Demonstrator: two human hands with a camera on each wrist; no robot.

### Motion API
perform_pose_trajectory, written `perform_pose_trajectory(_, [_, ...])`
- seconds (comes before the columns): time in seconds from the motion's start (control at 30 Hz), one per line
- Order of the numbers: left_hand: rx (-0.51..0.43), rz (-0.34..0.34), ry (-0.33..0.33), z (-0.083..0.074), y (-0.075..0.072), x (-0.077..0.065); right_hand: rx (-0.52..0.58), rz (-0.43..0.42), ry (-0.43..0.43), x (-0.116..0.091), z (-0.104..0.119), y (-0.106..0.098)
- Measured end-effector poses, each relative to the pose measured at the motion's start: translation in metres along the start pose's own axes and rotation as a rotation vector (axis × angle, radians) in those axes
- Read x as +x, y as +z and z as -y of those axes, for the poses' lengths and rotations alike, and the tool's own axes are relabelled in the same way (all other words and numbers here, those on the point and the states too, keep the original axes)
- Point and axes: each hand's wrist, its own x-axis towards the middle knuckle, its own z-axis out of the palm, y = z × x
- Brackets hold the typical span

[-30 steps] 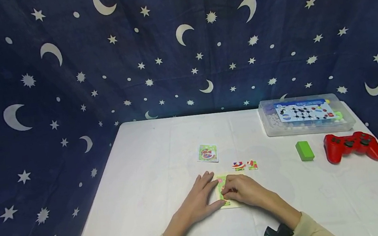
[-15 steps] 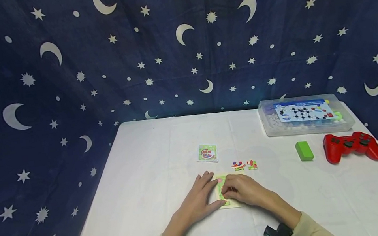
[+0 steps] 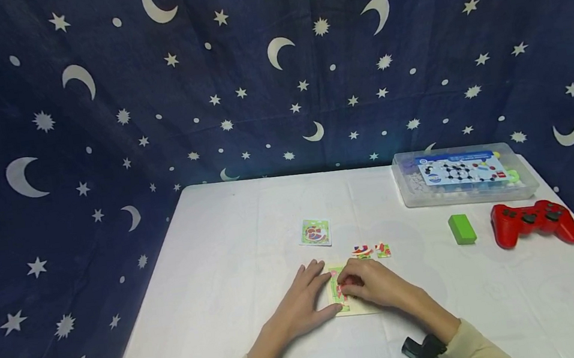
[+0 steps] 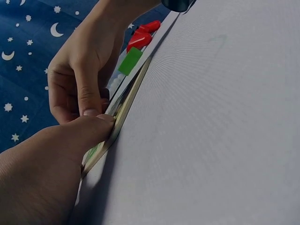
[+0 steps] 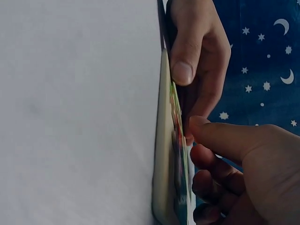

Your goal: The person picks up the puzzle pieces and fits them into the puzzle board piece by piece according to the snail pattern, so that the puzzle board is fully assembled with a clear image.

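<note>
A shallow pale puzzle board (image 3: 361, 308) with green and red picture pieces lies flat before the person. The left hand (image 3: 300, 304) rests against its left side, fingers extended, thumb on the near edge and index finger toward the far edge. Over the board's middle is the right hand (image 3: 374, 282), fingers bent and thumb facing them, with a red-and-white piece (image 3: 341, 293) right at its fingertips. In the right wrist view the thumb (image 5: 199, 124) and bent fingers stand close over the colourful pieces (image 5: 180, 154); I cannot tell whether they pinch one.
Two loose puzzle pieces (image 3: 383, 250) lie just beyond the board. A square picture card (image 3: 315, 232) is farther back. On the right are a green block (image 3: 462, 229), a red game controller (image 3: 535, 223) and a clear plastic box (image 3: 463, 175). A starry curtain (image 3: 251, 75) hangs behind the table.
The right hand has shifted slightly back and to the right, uncovering more of the red-and-white piece on the board. The left hand has stayed in place.
</note>
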Motion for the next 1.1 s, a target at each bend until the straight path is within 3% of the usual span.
perform_pose_trajectory(0.6, [0.014,-0.014,-0.004,0.0,0.003,-0.001,-0.038,-0.105,0.174,0.007,-0.012,-0.025])
perform_pose_trajectory(0.87, [0.001,-0.013,-0.001,0.001,0.003,-0.001,-0.096,-0.151,0.277,0.005,-0.026,-0.031])
perform_pose_trajectory(1.1, [-0.001,-0.01,-0.002,0.0,0.001,-0.001,-0.186,-0.151,0.3,0.003,-0.036,-0.033])
